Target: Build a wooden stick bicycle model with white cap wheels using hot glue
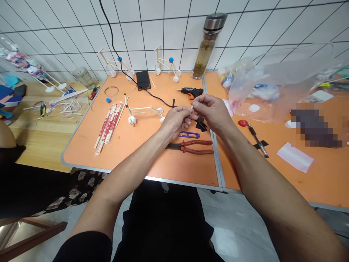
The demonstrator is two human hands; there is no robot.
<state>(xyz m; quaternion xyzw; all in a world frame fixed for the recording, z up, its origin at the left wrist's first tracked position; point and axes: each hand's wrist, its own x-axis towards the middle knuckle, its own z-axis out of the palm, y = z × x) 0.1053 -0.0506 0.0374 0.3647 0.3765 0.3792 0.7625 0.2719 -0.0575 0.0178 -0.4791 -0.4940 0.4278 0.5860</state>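
Note:
My left hand (177, 119) and my right hand (209, 111) meet over the orange table (152, 160), fingertips pinched together. Between them shows a tiny pale piece (191, 107), too small to name. Under and beside the hands are black scraps (201, 124), a purple thread snipper (189, 134) and pliers with red-brown handles (196, 147). A black hot glue gun (192, 92) rests just behind the right hand. Left of my hands stands a small stick model (144, 111) with white round wheels, partly hidden by the left hand.
Packs of wrapped chopsticks (109, 125) lie on the left. Two more stick models (116, 67) with blue balls, a phone (143, 80) and a tall tea bottle (207, 47) line the wall. A black cord (133, 78) crosses the table. On the right are a plastic bag (280, 83) and a pen (257, 140).

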